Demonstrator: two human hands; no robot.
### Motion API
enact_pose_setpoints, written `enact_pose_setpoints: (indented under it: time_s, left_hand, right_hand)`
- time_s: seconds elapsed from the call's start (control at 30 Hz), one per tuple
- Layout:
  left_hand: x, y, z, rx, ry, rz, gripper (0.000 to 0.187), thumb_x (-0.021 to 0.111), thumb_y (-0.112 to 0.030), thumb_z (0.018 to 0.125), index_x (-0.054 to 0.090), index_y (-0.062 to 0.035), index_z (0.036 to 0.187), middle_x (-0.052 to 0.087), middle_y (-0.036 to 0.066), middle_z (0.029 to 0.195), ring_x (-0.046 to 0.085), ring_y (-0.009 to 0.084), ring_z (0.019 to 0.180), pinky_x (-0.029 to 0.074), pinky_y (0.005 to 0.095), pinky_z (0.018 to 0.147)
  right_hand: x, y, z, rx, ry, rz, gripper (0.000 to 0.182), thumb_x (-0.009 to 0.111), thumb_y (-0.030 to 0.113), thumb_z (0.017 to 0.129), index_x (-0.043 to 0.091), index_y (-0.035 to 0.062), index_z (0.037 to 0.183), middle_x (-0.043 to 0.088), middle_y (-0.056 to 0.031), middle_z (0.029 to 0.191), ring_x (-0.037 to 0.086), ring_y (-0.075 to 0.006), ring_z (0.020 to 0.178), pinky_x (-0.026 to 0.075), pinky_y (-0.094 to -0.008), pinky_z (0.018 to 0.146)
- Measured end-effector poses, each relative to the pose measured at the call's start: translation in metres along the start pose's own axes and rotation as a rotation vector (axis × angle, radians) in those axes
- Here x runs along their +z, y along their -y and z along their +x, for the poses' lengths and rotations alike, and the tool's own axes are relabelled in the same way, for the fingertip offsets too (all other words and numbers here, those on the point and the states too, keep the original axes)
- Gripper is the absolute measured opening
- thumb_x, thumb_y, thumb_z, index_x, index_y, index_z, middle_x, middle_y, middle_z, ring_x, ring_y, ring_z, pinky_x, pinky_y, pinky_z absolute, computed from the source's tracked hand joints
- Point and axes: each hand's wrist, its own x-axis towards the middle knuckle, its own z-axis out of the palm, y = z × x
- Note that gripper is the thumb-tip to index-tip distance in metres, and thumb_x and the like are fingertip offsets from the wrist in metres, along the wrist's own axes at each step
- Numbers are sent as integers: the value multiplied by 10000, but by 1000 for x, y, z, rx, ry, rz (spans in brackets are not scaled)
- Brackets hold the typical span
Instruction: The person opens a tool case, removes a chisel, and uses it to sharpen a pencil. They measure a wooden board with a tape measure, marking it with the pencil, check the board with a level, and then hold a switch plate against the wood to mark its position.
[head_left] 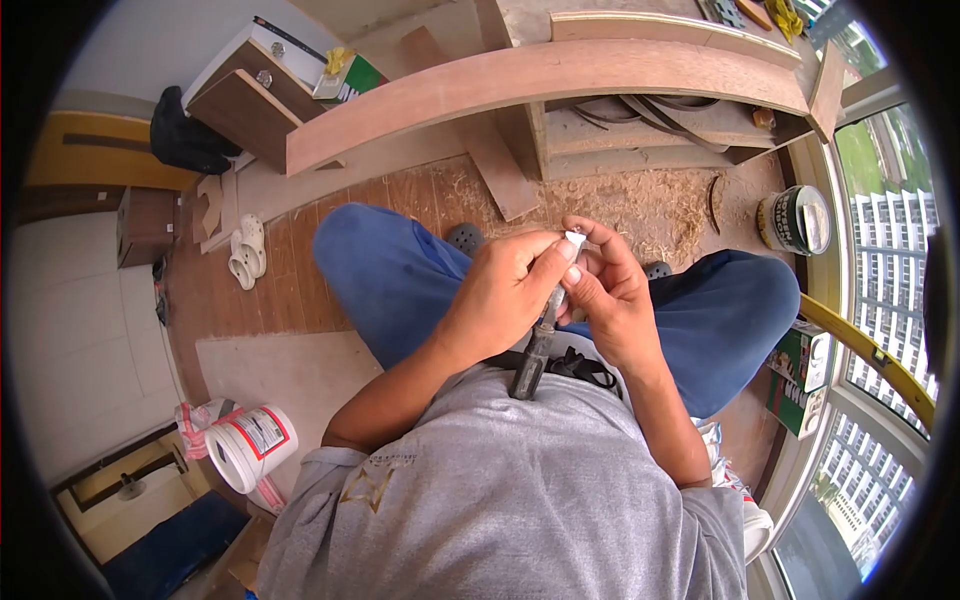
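In the head view, a chisel with a worn dark handle stands between my hands, its butt against my shirt and its narrow metal blade pointing away from me. My left hand is closed around the blade's far end from the left, thumb on top. From the other side my right hand pinches the same stretch of blade, its thumb pressed against it and its index finger curled at the tip. A small white piece shows at the tip between the fingers; its kind is hidden by them.
A long curved-edge wooden board lies across a wooden cabinet frame ahead. Wood shavings cover the floor there. A tin and a yellow spirit level are by the right window; a white bucket stands at left.
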Motion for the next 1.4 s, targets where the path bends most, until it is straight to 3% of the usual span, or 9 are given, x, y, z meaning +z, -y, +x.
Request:
enact_pose_setpoints:
  time_s: [0.1,0.2,0.6,0.8,0.9,0.97,1.1,1.27,1.4]
  left_hand:
    - [-1,11,7,182,-42,89,286,527,-195,1063,649,20,921,565,0,776,543,38,626,426,221,517]
    - [0,7,6,105,-6,61,260,513,-159,1055,631,18,905,566,13,845,558,50,634,426,221,515]
    - [3,16,3,173,-9,17,306,506,-178,1078,611,22,871,598,30,762,593,82,617,470,246,532]
    - [2,12,0,81,-15,49,338,529,-239,1081,634,22,894,593,23,702,564,82,574,461,242,532]
    - [1,3,1,3,-31,36,311,534,-219,1073,650,33,934,602,27,771,560,72,600,464,241,537]
    - [1,11,10,214,-90,126,272,533,-183,1059,655,43,968,589,31,847,555,63,638,452,234,531]
    - [0,6,10,109,-15,115,242,523,-143,1045,660,51,1002,567,33,894,560,65,675,452,237,541]
    - [3,13,13,250,-36,107,245,522,-134,1043,661,54,972,557,33,863,542,69,662,441,248,552]
    - [5,14,11,238,-52,67,266,525,-158,1053,662,43,945,550,18,831,529,56,643,417,235,530]
  right_hand:
    - [2,5,0,-21,42,-14,513,668,103,989,454,53,1452,646,-21,884,615,-76,705,547,-221,605]
    - [1,4,-1,-24,57,1,536,671,98,985,434,60,1464,648,-25,895,613,-74,704,546,-222,603]
    - [0,6,-2,12,43,-45,428,632,128,1019,488,39,1411,611,-1,834,604,-69,692,521,-215,601]
    - [-3,3,-1,24,22,-82,438,627,120,1020,479,35,1424,617,-8,830,601,-70,691,517,-218,602]
    - [0,4,2,-7,28,-63,477,633,122,1017,448,34,1447,621,-16,833,611,-77,700,523,-222,606]
    - [2,4,2,-22,34,-40,498,637,123,1014,430,35,1459,623,-19,836,615,-80,703,526,-223,609]
    - [4,9,2,-27,34,-32,538,645,125,1009,398,37,1479,628,-28,847,621,-86,710,532,-227,613]
    - [0,7,1,-20,36,-5,527,643,122,1009,407,39,1473,628,-24,842,620,-83,704,531,-224,612]
    - [-2,7,2,-15,31,-19,468,636,114,1013,459,35,1438,627,-17,843,616,-79,703,528,-221,611]
